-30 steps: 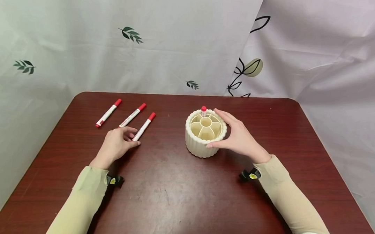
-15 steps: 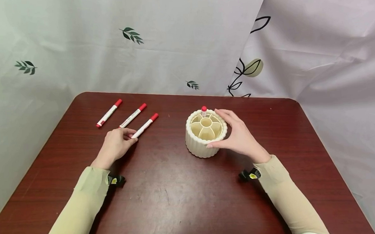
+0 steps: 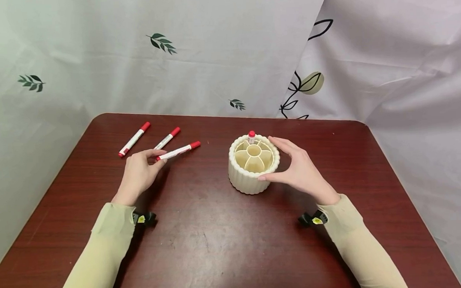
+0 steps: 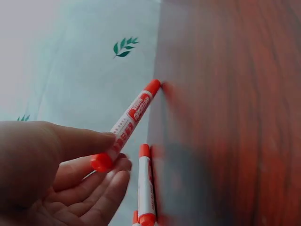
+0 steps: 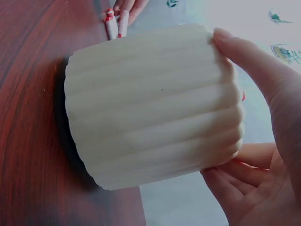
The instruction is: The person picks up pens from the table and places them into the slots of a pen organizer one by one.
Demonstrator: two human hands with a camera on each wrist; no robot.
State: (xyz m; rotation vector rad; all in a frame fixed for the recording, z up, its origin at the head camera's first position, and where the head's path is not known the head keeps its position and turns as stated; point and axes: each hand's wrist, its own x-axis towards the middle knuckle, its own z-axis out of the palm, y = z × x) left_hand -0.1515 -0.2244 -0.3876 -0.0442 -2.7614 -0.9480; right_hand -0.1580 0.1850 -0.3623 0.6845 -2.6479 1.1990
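Between thumb and fingers, my left hand [image 3: 139,171] pinches a white marker [image 3: 178,151] with red ends. In the left wrist view this marker [image 4: 134,114] slants upward, clear of the one lying beyond it. A cream, ribbed pen holder [image 3: 244,180] with petal-shaped compartments stands upright on the table. My right hand [image 3: 299,173] holds it by the rim, thumb at the near side and fingers at the far right. One marker with a red cap [image 3: 251,136] stands in a rear compartment, its lower part hidden.
Two more red-and-white markers lie at the back left of the dark red table [image 3: 219,243]: an outer marker [image 3: 134,139] and an inner marker [image 3: 168,137], partly hidden by my left hand. A pale curtain [image 3: 196,76] with leaf prints hangs behind the table.
My left hand has lifted the nearest marker off the table, and its capped end has swung to the right. The right hand has shifted very slightly right at the pen holder.
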